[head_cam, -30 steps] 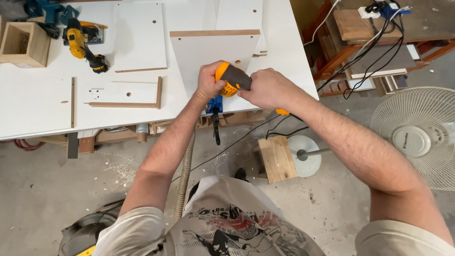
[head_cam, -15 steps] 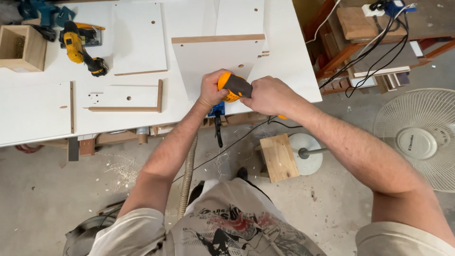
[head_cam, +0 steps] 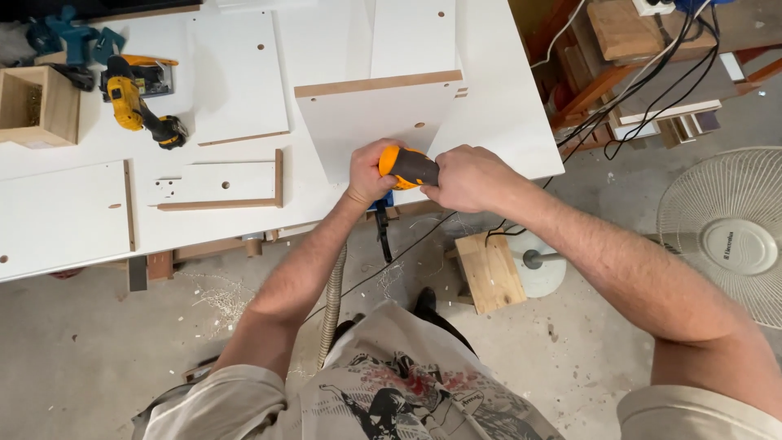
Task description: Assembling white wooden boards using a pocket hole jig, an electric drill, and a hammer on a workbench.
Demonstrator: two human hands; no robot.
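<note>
Both my hands grip an orange and black power tool (head_cam: 405, 165) at the near edge of the white workbench (head_cam: 73, 228). My left hand (head_cam: 371, 173) wraps its orange body from the left. My right hand (head_cam: 464, 177) holds its dark end from the right. The tool sits against the lower edge of a white panel (head_cam: 371, 118) with a wooden top edge and a small hole. A blue part and a black cable (head_cam: 383, 232) hang below the tool.
On the bench lie a yellow drill (head_cam: 134, 106), a wooden box (head_cam: 32, 106), a teal tool (head_cam: 69, 41) and several white drilled panels (head_cam: 216, 183). A wood block (head_cam: 489, 269), a standing fan (head_cam: 729, 236), a hose (head_cam: 332, 301) and tangled cables (head_cam: 652, 73) occupy the floor and right side.
The view has shifted slightly; my hands and the orange tool stay together at the panel's lower edge, with the grip unchanged.
</note>
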